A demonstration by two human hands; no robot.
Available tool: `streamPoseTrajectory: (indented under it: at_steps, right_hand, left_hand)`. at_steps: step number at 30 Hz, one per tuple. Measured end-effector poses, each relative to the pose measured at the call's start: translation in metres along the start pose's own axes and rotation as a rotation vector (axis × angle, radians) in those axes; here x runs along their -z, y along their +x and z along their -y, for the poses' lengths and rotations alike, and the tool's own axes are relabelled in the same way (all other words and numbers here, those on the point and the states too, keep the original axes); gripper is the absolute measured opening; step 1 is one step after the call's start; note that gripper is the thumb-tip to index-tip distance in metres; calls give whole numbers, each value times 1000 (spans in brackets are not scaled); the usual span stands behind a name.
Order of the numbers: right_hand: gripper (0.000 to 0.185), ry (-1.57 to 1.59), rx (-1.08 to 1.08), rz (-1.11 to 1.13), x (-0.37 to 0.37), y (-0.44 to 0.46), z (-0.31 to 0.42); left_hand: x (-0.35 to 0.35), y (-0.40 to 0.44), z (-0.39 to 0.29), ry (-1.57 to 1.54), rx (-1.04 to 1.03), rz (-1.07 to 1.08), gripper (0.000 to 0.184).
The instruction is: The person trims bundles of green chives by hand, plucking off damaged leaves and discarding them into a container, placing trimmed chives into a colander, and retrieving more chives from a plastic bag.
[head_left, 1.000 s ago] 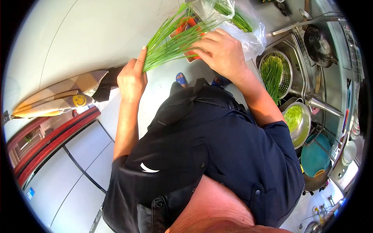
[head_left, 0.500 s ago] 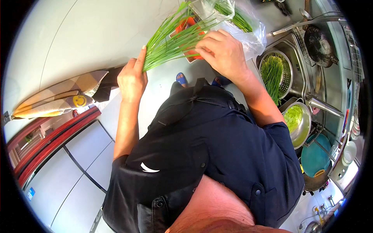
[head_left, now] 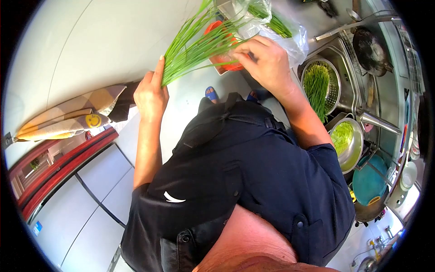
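Green stalks (head_left: 192,54), one loose bunch: upper middle of the frame, spanning the gap between two hands set well apart.

Left hand (head_left: 151,94), left of upper centre: closed around the bunch at its lower-left end, index finger extended along it. Gripping one end probably keeps the stalks together while the rest fans out, each strand easier to reach.

Right hand (head_left: 266,63), right of upper centre: fingers and thumb drawn together at the right-hand edge of the fan; whether a strand is pinched between them, one cannot tell.

Red container (head_left: 234,66), upper middle: beneath the fan, beside the right hand's fingertips, presumably placed to catch scraps.

Clear plastic bag (head_left: 297,44), upper right: just beyond the right hand, more stalks inside, seemingly kept within reach.

Perforated colander (head_left: 335,94), right: in the sink (head_left: 348,63), bearing further stalks.
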State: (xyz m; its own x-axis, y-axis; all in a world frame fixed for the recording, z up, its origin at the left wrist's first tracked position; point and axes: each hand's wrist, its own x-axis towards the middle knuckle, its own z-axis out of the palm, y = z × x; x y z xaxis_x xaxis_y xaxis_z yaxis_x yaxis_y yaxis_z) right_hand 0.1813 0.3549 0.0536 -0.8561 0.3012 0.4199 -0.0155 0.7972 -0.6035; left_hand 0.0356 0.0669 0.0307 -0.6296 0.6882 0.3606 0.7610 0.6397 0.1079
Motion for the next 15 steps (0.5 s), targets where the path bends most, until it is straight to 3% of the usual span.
streamPoseTrajectory:
  at_steps: [5,7,10,15]
  right_hand:
    - [14,148,-126,-2,3,-3,5]
    - [16,68,-9,-136,4,1,7]
    - [17,7,102,-153,2,3,0]
    - [15,-55,102,-131,1,4,3]
  left_hand:
    - [1,-1,0,-3,3,0,80]
    - [1,0,-1,-1,-1,-3,79]
    - [1,0,0,-24,-6,-11,79]
    - [2,1,-3,-20,3,11,78]
